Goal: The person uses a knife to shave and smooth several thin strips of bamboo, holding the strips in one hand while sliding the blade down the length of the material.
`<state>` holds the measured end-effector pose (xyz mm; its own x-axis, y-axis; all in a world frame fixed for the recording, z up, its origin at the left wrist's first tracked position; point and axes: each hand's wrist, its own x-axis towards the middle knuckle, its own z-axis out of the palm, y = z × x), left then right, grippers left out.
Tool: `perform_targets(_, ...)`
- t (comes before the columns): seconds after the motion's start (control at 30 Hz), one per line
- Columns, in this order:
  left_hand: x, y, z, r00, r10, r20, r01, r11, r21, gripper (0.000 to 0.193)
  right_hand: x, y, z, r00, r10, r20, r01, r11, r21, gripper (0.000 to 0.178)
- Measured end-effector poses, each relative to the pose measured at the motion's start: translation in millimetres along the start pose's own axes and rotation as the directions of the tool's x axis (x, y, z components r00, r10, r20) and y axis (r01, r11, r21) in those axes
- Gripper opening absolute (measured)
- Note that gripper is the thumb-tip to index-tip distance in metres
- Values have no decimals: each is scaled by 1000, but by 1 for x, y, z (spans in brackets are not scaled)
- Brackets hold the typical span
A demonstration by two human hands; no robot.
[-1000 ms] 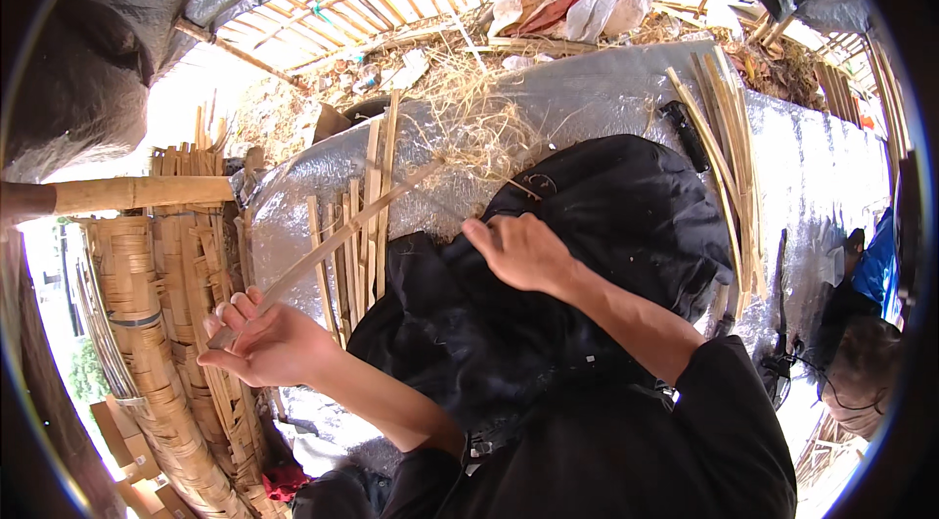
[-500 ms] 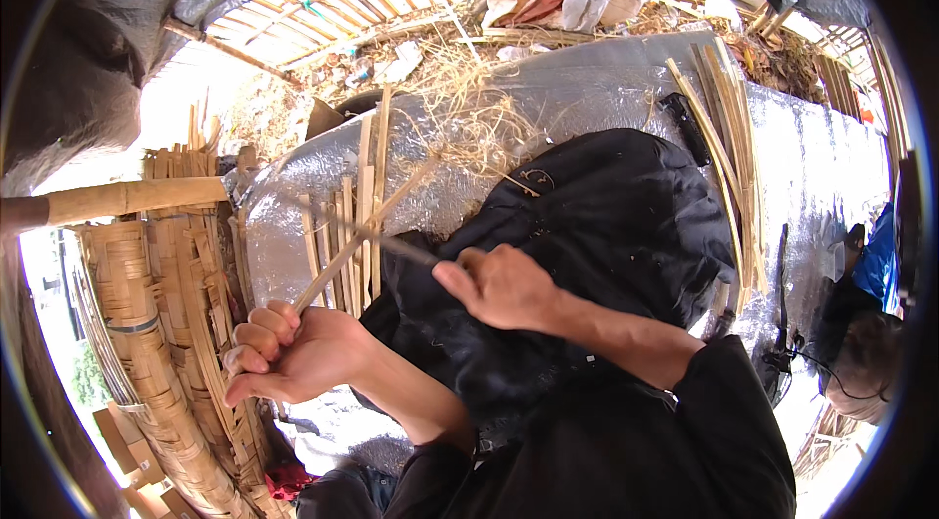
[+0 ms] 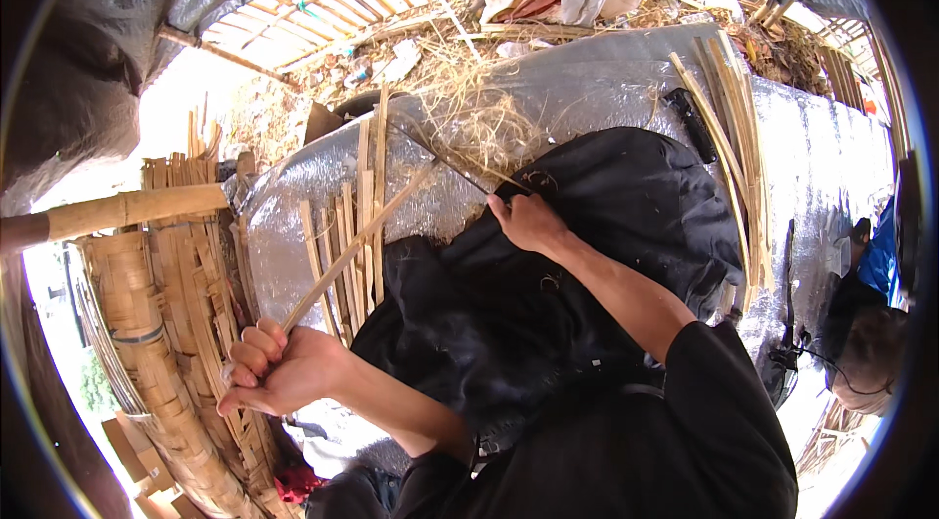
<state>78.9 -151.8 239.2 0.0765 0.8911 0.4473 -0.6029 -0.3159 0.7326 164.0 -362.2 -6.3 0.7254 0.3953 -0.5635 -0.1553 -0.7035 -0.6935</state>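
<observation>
My left hand (image 3: 284,369) is closed around the near end of a pale bamboo strip (image 3: 360,243), which slants up and to the right. My right hand (image 3: 528,222) grips a knife; its dark, narrow blade (image 3: 445,161) points up and left, at or very near the strip's far tip. Whether blade and strip touch I cannot tell. The knife's handle is hidden in my fist. Below my hands a black cloth (image 3: 606,196) drapes over my lap. Thin curled shavings (image 3: 489,128) lie beyond the blade on a silvery sheet (image 3: 577,93).
Loose bamboo strips (image 3: 367,196) lie left of the cloth; a bundle of strips (image 3: 738,147) lies right, beside a black object (image 3: 691,125). Woven bamboo rolls (image 3: 147,323) stand at left beneath a thick pole (image 3: 137,211). Another person's head (image 3: 866,367) shows at right.
My right hand has moved away and slightly right, carrying the knife from the strip's middle to its far tip. My left hand, still holding the strip, has shifted slightly toward me.
</observation>
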Motion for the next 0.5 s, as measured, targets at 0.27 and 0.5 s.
perform_targets(0.27,21,-11,-15,970,53,-238,-17,988,152,59,-31,-2,29,987,-42,-153,35,998,-48,76)
perform_targets(0.5,20,-7,-23,966,27,-256,1,994,110,59,-79,-80,-5,991,-132,27,134,990,-49,73)
